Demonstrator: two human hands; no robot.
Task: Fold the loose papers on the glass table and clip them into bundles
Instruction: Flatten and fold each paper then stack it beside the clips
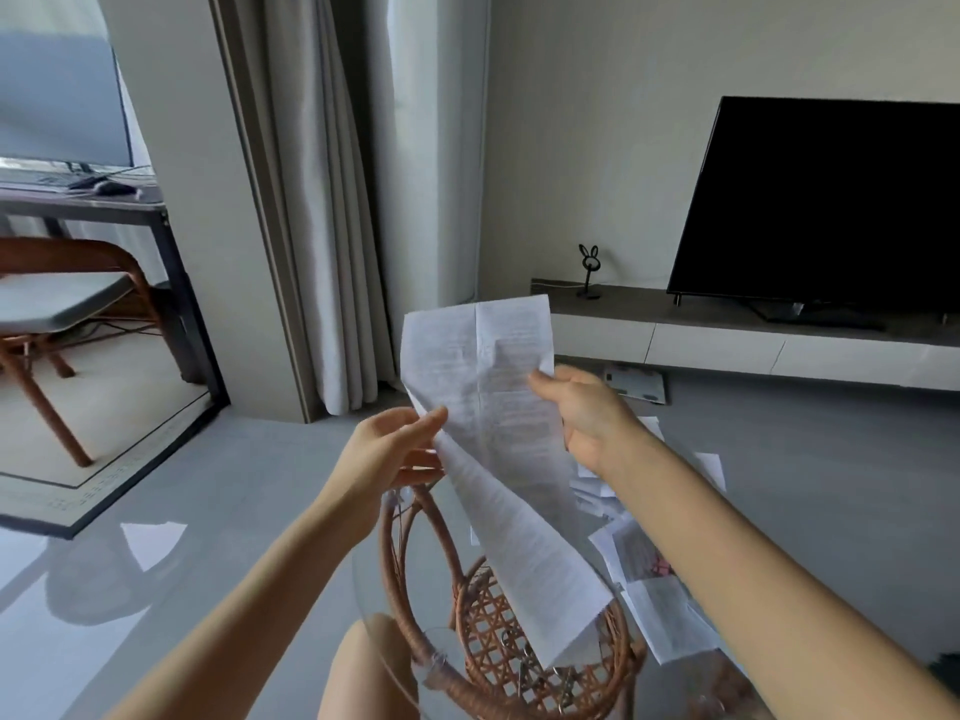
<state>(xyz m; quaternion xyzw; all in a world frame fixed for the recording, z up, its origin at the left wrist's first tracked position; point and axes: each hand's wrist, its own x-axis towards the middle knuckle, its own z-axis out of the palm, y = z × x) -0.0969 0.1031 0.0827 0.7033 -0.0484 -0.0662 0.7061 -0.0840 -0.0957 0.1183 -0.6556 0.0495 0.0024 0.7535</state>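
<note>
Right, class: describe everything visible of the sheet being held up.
The printed sheet is white paper, covered in small text, with a lengthwise crease down its middle. It is held upright, the left hand pinching its left edge and the right hand its right edge. Its lower corner hangs over the glass table.

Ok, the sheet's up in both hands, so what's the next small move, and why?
Probably swing the two side edges together along the crease: the sheet hangs open in the air, left hand pinching its left edge, right hand its right edge, not yet folded.
</note>
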